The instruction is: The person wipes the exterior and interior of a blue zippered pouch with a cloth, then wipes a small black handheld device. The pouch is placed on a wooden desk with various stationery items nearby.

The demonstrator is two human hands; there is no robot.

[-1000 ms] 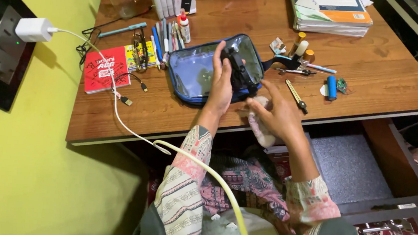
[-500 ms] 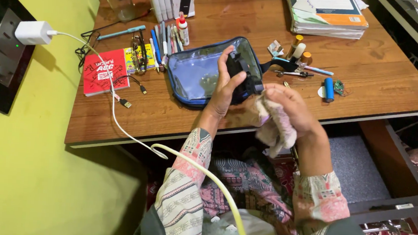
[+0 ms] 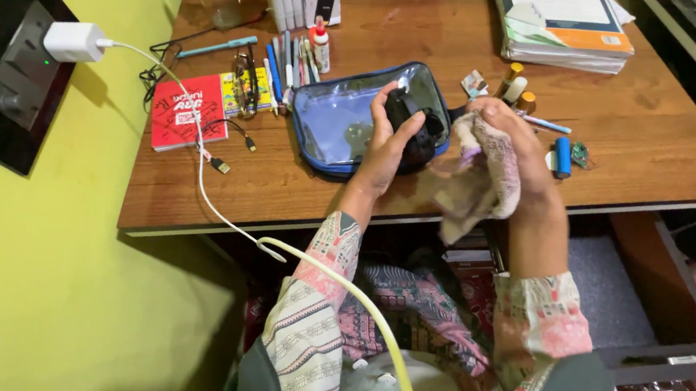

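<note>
Over the clear blue-trimmed zip pouch (image 3: pixel 333 121), I am clamping my left hand (image 3: pixel 384 145) around a small black hard-plastic gadget (image 3: pixel 414 131); it looks light, rigid and slippery, so gripping its sides seems safest. Just right of the pouch, my right hand (image 3: pixel 522 155) is bunching a soft pale cloth (image 3: pixel 480 180) against it. Beneath the pouch, the wooden desk (image 3: pixel 654 135) is carrying pens, books and a cable beside a yellow-green wall (image 3: pixel 40 280).
</note>
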